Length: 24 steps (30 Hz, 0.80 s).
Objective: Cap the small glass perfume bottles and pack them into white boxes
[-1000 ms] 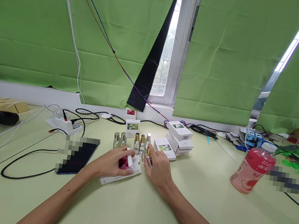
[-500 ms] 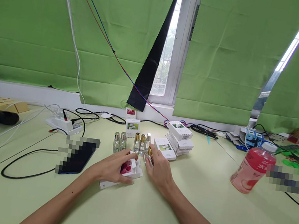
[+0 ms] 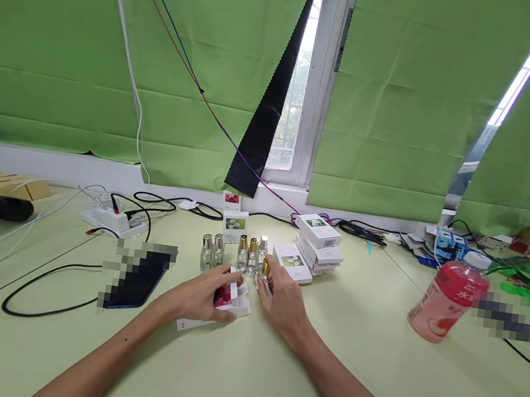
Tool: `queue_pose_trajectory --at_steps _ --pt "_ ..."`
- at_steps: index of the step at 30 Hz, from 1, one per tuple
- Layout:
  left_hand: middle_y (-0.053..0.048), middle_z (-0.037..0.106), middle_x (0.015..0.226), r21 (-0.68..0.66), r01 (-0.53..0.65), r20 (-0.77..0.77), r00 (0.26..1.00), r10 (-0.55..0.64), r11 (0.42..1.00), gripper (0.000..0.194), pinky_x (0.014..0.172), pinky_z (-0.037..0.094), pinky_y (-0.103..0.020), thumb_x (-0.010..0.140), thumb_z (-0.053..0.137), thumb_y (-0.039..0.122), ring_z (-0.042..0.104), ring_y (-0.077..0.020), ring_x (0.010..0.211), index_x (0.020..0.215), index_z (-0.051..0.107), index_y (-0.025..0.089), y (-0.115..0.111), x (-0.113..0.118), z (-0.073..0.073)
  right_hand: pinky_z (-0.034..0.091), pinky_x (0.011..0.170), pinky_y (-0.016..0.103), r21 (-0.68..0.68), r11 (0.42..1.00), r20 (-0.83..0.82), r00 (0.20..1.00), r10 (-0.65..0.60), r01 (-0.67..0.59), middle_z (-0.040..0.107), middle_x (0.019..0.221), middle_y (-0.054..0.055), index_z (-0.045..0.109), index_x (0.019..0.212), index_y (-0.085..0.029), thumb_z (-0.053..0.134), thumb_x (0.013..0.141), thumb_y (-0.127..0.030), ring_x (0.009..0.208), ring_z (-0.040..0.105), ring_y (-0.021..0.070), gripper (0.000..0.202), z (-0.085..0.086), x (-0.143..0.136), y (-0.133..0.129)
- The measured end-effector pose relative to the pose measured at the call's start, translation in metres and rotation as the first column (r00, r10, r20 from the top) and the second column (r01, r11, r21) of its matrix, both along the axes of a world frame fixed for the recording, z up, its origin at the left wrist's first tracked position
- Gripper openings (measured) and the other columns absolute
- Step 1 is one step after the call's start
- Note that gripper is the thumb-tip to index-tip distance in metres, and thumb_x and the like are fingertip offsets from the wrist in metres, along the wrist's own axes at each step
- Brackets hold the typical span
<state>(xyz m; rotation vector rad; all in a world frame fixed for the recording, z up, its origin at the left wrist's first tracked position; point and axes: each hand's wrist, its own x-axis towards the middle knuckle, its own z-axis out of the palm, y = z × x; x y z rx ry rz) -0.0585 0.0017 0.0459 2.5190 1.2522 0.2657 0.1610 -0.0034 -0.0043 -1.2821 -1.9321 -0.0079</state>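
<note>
My left hand [image 3: 206,295] is closed round a white box with a red flower picture [image 3: 223,295]; the box lies tilted on the table, its flap end open toward the right. My right hand [image 3: 284,298] grips a small glass bottle with a gold cap [image 3: 266,267], partly hidden by the fingers. Just beyond my hands stand more small glass bottles: two with silver-green caps [image 3: 212,253] on the left, and a group with gold and silver caps [image 3: 251,256] in the middle. A white box with a green picture [image 3: 292,263] lies beside my right hand.
Behind the bottles stands a white box with a flower picture [image 3: 235,226]. White boxes are stacked [image 3: 319,249] at the back right. A pink drink bottle [image 3: 448,296] is farther right. On the left are a phone [image 3: 142,280], a power strip [image 3: 114,222] and cables.
The white box in my left hand has shifted very slightly to the left. My right hand and the bottle in it have stayed almost still.
</note>
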Motion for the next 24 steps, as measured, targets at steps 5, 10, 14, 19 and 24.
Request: queue_pose_trajectory --at_steps 5,10,14,19,24 --pt "-0.003 0.052 0.096 0.02 0.007 0.002 1.0 -0.007 1.0 0.038 0.072 0.043 -0.028 0.076 0.069 0.045 0.056 -0.0219 0.087 0.107 0.06 0.024 -0.0004 0.0023 0.0016 0.054 0.068 0.031 0.004 1.0 -0.024 1.0 0.012 -0.012 0.069 0.098 0.01 0.046 0.143 -0.016 0.05 0.096 -0.024 0.074 0.067 0.0211 0.048 -0.0016 0.0006 0.0006" --pt "-0.003 0.054 0.094 0.043 0.025 0.016 1.0 -0.026 0.999 0.041 0.072 0.042 -0.028 0.077 0.067 0.048 0.055 -0.0218 0.085 0.109 0.06 0.023 -0.0006 0.0034 0.0008 0.053 0.066 0.031 -0.02 0.999 -0.09 0.996 0.024 -0.026 0.069 0.096 0.01 0.045 0.143 -0.014 0.049 0.096 -0.025 0.072 0.066 0.0208 0.048 -0.0019 0.0018 0.0023" --pt "-0.003 0.056 0.095 0.071 0.015 0.003 1.0 -0.015 0.997 0.04 0.074 0.043 -0.029 0.078 0.066 0.048 0.057 -0.022 0.086 0.11 0.059 0.024 0.0007 0.0025 -0.0014 0.053 0.069 0.032 0.003 1.0 -0.155 0.988 0.025 -0.025 0.07 0.094 0.01 0.046 0.141 -0.013 0.049 0.094 -0.025 0.076 0.066 0.0216 0.048 -0.0038 0.0032 0.0051" --pt "-0.005 0.058 0.099 0.096 0.003 0.003 1.0 -0.003 0.995 0.043 0.078 0.046 -0.031 0.079 0.066 0.049 0.06 -0.0233 0.087 0.113 0.06 0.025 0.0043 0.0003 -0.0055 0.05 0.067 0.03 0.02 1.0 -0.241 0.971 0.009 -0.004 0.067 0.079 0.003 0.048 0.139 -0.013 0.051 0.093 -0.026 0.068 0.063 0.0194 0.048 -0.0043 0.0041 0.007" --pt "-0.007 0.06 0.103 0.107 -0.006 0.032 0.999 0.003 0.994 0.05 0.08 0.047 -0.033 0.078 0.067 0.05 0.061 -0.0253 0.091 0.121 0.06 0.025 0.0053 0.0 -0.0081 0.046 0.059 0.026 -0.004 1.0 -0.391 0.92 -0.029 0.03 0.059 0.067 -0.003 0.05 0.137 -0.013 0.054 0.091 -0.029 0.055 0.057 0.0158 0.049 -0.0008 0.0031 0.0058"
